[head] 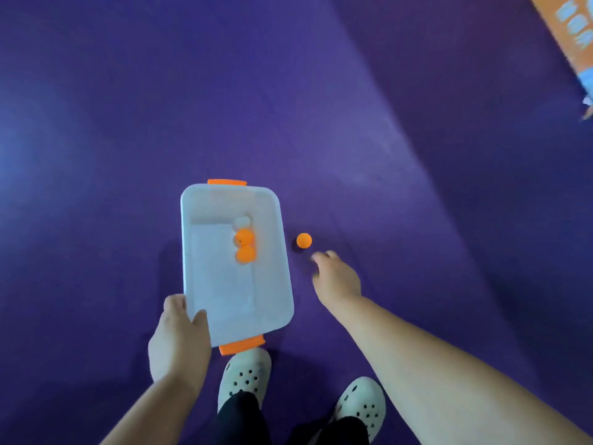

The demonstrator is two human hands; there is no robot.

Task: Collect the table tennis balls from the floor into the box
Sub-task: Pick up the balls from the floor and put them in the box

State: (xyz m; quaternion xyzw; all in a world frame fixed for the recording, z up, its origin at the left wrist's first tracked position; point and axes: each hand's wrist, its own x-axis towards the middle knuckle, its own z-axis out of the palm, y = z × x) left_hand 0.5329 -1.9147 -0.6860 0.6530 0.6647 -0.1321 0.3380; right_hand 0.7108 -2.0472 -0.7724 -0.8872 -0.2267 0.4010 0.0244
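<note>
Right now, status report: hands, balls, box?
Left hand grips translucent white plastic box at near corner. Right hand open, just short of orange table tennis ball on purple floor. Nothing between.

Dim purple cast, soft overall blur, wide-angle bending at edges.

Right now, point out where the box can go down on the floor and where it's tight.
Bare purple floor lies left of the box, out to the frame's edge, and beyond its far handle. Tight spots: right of the box, where the orange ball and right hand sit, and near the shoes.
</note>
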